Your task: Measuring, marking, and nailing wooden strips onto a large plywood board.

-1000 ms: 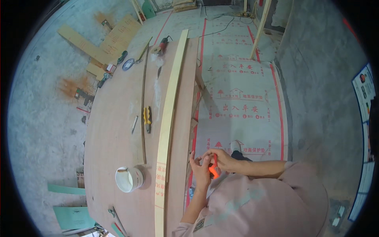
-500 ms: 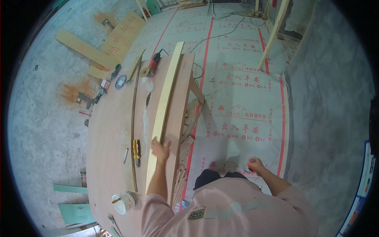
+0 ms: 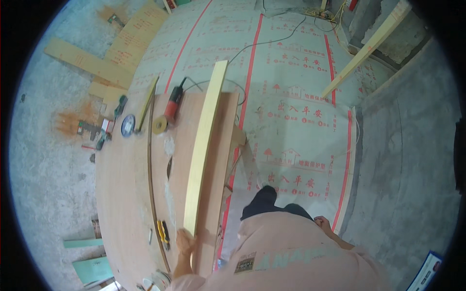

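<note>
A long pale yellow wooden board (image 3: 205, 145) lies lengthwise along the right side of a plywood work table (image 3: 126, 184). Its far end reaches past the table's far edge. My left hand (image 3: 184, 241) is closed on the board near its close end, with the fingers lying around its edges. Beside my right hip, my right hand (image 3: 321, 223) is closed; whatever is in it is hidden. A pair of yellow-and-black pliers (image 3: 163, 234) lies on the table left of the board, next to a small silver stick (image 3: 150, 236).
A red angle grinder (image 3: 172, 105) with a cord lies at the table's far end, near a round disc (image 3: 128, 125) and a thin wood strip (image 3: 151, 184). A white bucket (image 3: 158, 280) stands close by. A wooden post (image 3: 364, 52) leans at the far right. Printed sheeting (image 3: 296, 126) covers the floor.
My body and view have moved forward along the table. My left hand, loosely spread over the board before, now grips it. My right hand has drawn in to my hip; its small orange-and-black item no longer shows.
</note>
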Demonstrator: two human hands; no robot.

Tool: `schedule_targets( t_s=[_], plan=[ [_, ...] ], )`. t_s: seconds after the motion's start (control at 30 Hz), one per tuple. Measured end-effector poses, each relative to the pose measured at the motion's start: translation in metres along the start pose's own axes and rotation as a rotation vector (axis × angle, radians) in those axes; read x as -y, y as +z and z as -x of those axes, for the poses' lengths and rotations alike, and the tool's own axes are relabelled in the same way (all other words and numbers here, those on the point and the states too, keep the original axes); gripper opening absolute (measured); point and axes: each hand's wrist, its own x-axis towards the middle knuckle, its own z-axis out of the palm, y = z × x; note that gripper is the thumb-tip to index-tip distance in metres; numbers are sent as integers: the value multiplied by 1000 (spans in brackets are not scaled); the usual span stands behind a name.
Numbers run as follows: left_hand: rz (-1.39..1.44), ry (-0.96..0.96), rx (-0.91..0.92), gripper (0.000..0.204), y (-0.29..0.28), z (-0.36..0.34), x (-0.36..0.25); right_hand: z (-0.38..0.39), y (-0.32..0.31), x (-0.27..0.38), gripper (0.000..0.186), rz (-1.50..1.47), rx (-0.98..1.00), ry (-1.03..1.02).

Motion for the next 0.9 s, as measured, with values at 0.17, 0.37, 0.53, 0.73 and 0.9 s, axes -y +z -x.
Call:
schedule_targets(
  t_s=[0.17, 0.37, 0.53, 0.73, 0.9],
  plan=[
    [430, -498, 619, 58, -74, -136, -121, -39, -11, 171, 15, 99, -261, 19],
    [945, -573, 593, 49, -52, -265, -207, -132, -28, 328, 19, 205, -164, -12],
    [1219, -719, 864, 38, -19, -413, -270, -270, -44, 415, 20, 43, -231, 137],
    [1276, -712, 879, 81, -8, -613, -341, -448, -102, 500, 29, 176, -485, -91],
    [1731, -725, 1151, 95, -2, -732, -349, -543, -92, 744, 31, -185, 69, -232]
  ],
)
